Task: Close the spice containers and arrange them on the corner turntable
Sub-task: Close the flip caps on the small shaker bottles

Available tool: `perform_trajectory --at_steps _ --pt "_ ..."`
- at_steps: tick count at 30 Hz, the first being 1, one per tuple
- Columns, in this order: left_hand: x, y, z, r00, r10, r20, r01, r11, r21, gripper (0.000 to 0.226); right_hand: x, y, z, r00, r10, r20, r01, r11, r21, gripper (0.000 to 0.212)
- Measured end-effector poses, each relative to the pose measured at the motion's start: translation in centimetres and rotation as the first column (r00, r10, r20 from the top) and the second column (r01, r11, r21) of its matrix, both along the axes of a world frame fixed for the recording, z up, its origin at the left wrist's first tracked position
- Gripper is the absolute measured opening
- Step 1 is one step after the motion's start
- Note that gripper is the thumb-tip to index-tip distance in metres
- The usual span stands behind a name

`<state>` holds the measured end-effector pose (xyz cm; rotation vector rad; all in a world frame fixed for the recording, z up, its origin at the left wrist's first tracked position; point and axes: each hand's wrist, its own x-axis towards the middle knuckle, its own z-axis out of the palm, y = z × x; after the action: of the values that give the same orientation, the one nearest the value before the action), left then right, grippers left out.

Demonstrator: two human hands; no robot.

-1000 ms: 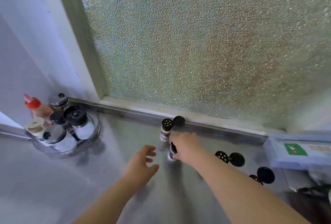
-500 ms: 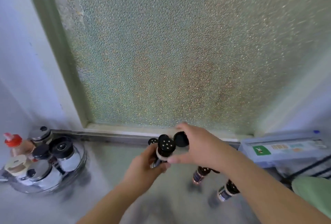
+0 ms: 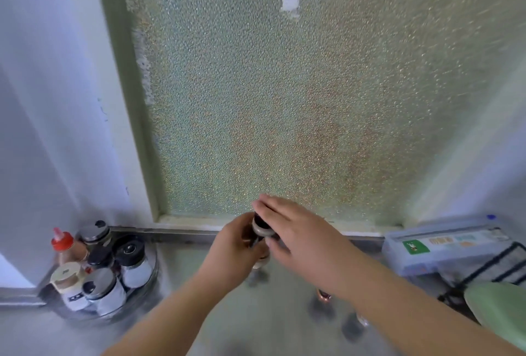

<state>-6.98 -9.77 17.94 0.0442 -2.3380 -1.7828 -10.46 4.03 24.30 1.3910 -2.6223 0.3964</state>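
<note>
Nearest the person, at the right of the desk, two small spice jars stand partly hidden behind the right forearm: one shows only its base, the other is mostly covered, so whether their lids are on cannot be told.

Farther in, near the middle of the desk, both hands meet over a lifted spice jar. The left hand wraps its fingers around the jar's body. The right hand lies over the top, fingers flat across the black cap and thumb under its rim. Half a second ago the flip lid stood open beside the dotted shaker top; now it is covered and pressed down, so this jar is probably being snapped shut, though the closed seam itself is hidden.

At the desk's far left corner, the turntable already carries several shakers and a red-capped bottle, well apart from the held jar. A plastic box sits at the far right, beside the frosted window. Judging by this, one jar is nearly ready to carry over, and two remain.
</note>
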Motion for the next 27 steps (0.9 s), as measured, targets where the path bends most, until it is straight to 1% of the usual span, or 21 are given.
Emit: perform_trajectory --at_steps 1,2,3,4,6,7,9,12,13,15,17,18,21,22,24,27 --pt "0.2 -0.1 0.1 1.000 -0.001 0.000 0.001 1.000 0.008 0.016 -0.2 -0.3 0.2 0.998 0.027 -0.051 -0.027 1.000 0.007 0.048" --pt "0.3 -0.3 0.4 1.000 -0.002 -0.003 0.002 1.000 0.018 0.015 -0.4 -0.6 1.0 0.998 0.049 -0.035 -0.049 0.999 0.016 0.044" --pt "0.4 -0.5 0.6 1.000 -0.011 -0.009 0.012 1.000 0.026 0.015 -0.6 -0.7 2.0 0.998 0.068 -0.010 -0.068 0.998 0.004 0.041" --pt "0.5 -0.7 0.9 0.999 -0.028 -0.017 0.028 0.999 0.023 0.017 -0.9 -0.6 3.1 0.995 0.079 0.060 -0.081 0.996 0.031 0.041" --pt "0.7 -1.3 1.6 0.997 -0.073 -0.029 0.073 0.997 0.004 0.025 -1.7 -0.7 4.9 0.983 0.075 0.170 -0.098 0.987 0.131 0.044" --pt "0.8 -1.6 1.9 0.996 -0.086 -0.038 0.085 0.996 -0.012 0.027 -1.9 -0.9 5.5 0.983 0.068 0.170 -0.099 0.979 0.178 0.046" --pt "0.9 -2.1 2.2 0.995 -0.070 -0.067 0.068 0.997 -0.041 0.027 -1.6 -1.5 6.1 0.994 0.059 0.089 -0.080 0.965 0.249 0.044" --pt "1.4 -2.4 2.0 0.997 -0.019 -0.078 0.017 1.000 -0.025 0.020 -0.7 -2.7 5.7 0.998 0.040 -0.046 -0.024 0.947 0.321 0.041" --pt "1.6 -2.5 1.6 0.997 -0.007 -0.073 0.006 1.000 -0.022 0.020 -0.4 -3.1 5.5 0.997 0.042 -0.061 -0.020 0.945 0.326 0.041" --pt "2.3 -2.6 0.9 0.999 -0.002 -0.042 0.002 1.000 -0.017 0.018 0.0 -3.5 4.7 0.998 0.049 -0.045 -0.032 0.942 0.333 0.041" --pt "3.3 -2.8 0.1 1.000 0.006 -0.009 -0.006 0.999 -0.036 0.013 0.4 -4.0 3.7 0.998 0.063 0.009 -0.063 0.941 0.331 0.038" --pt "3.7 -3.1 -0.4 1.000 0.026 0.008 -0.025 0.999 -0.042 0.014 0.5 -4.4 3.1 0.996 0.073 0.046 -0.084 0.944 0.319 0.037" --pt "5.0 -4.3 -1.7 0.995 0.075 0.070 -0.074 0.997 -0.010 0.025 0.7 -6.3 1.2 0.981 0.113 0.157 -0.157 0.939 0.307 0.037" --pt "5.4 -5.0 -2.2 0.991 0.096 0.095 -0.094 0.995 -0.020 0.029 0.7 -7.3 0.4 0.975 0.126 0.182 -0.177 0.936 0.303 0.036" --pt "6.1 -6.6 -2.9 0.978 0.145 0.151 -0.134 0.988 -0.076 0.036 0.5 -9.5 -1.0 0.966 0.140 0.219 -0.200 0.938 0.284 0.033" --pt "7.4 -9.5 -4.1 0.945 0.241 0.220 -0.226 0.970 -0.090 0.049 -0.3 -13.0 -2.8 0.959 0.150 0.239 -0.210 0.945 0.251 0.028"
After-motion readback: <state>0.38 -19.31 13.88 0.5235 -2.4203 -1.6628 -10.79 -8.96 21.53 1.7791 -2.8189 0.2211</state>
